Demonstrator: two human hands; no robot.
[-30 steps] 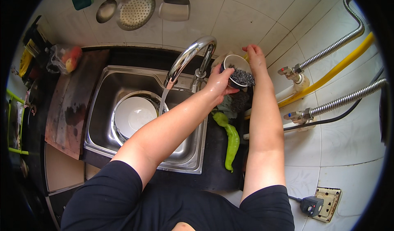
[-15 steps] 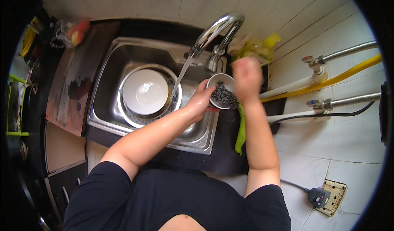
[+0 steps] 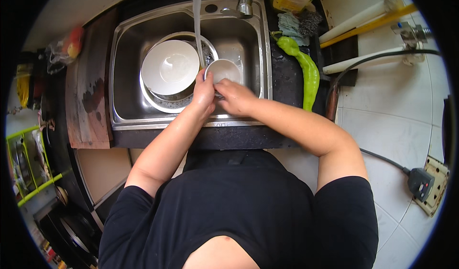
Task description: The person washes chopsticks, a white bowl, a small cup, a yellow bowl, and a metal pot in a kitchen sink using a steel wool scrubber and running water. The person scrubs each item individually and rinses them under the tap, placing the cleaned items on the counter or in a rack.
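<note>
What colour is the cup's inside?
The cup is white inside, seen best in the head view.

Left forearm (image 3: 167, 137) is slanting inward and forward, elbow sitting near the side. Left grip (image 3: 204, 94) is clasping, thumb and index finger pointing away from the torso (image 3: 229, 202). Right forearm (image 3: 296, 123) is angling across to the left, elbow (image 3: 351, 152) bending and flaring outward. Right grip (image 3: 236, 98) is showing its back, slightly blurring, fingers bending inward, tips hiding. Both bare grips are sitting close together.
</note>
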